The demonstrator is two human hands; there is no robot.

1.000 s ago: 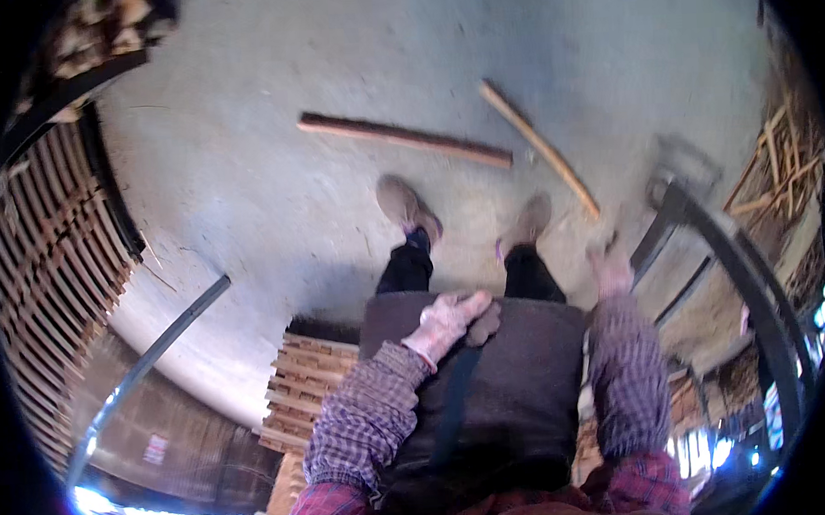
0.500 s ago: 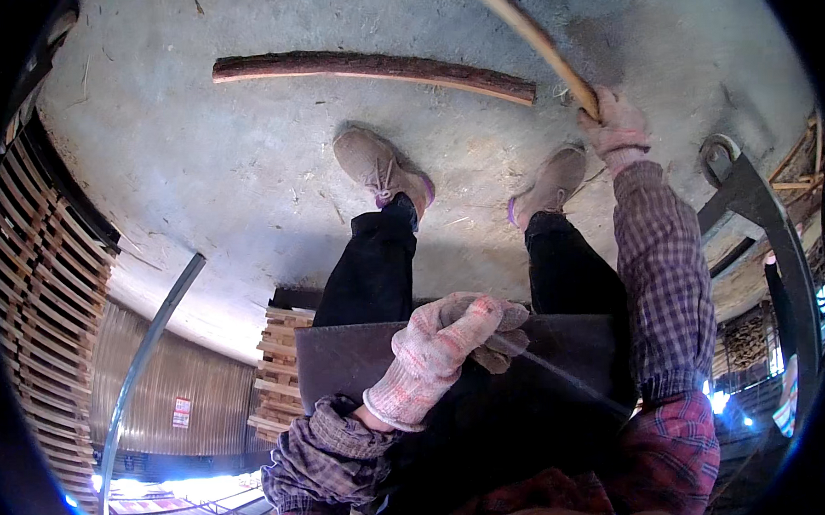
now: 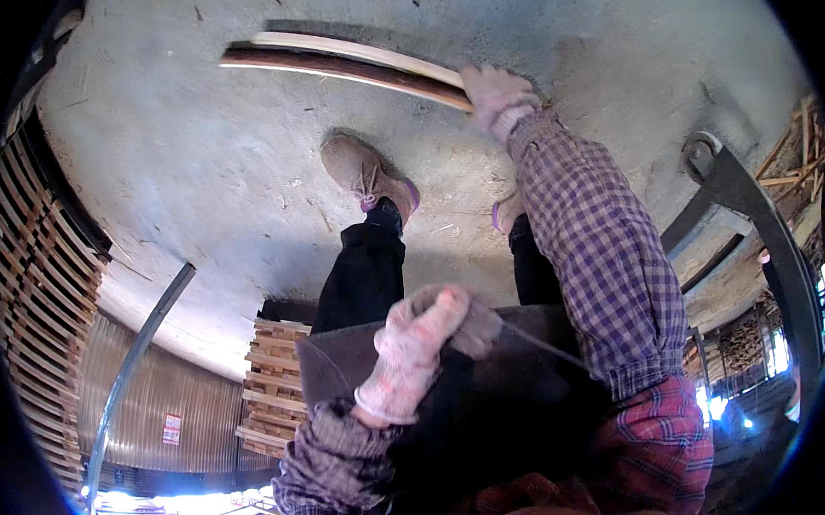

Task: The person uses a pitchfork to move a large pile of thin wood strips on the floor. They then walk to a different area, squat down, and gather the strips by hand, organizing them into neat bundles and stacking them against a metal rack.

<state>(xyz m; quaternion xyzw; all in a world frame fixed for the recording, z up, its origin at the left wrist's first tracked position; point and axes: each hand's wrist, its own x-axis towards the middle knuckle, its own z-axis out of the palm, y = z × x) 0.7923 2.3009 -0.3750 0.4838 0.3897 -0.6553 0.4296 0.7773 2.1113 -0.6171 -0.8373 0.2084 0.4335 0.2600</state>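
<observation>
My right hand [image 3: 499, 97], in a pale work glove, is closed round the near end of a pale wooden strip [image 3: 357, 50]. That strip lies along the far side of a bark-edged wooden strip [image 3: 331, 68] on the floor, almost parallel to it. The hand covers the right ends of both. My left hand [image 3: 416, 345], in a pinkish-white glove with darker, dirty fingers, is closed above my lap. A thin cord or wire [image 3: 550, 346] runs from it toward the right; what lies inside the fist is hidden.
A dark apron or board [image 3: 338, 348] covers my lap, above my shoes [image 3: 367, 172] on the concrete floor. Stacked wooden strips [image 3: 275, 379] stand at left, with a metal bar [image 3: 140, 348] nearby. At right are a dark metal frame [image 3: 750, 192] and loose wood pieces [image 3: 799, 153].
My right hand has moved left and swung the pale strip from a raised slant to beside the bark-edged one. The left hand has shifted slightly left, still closed.
</observation>
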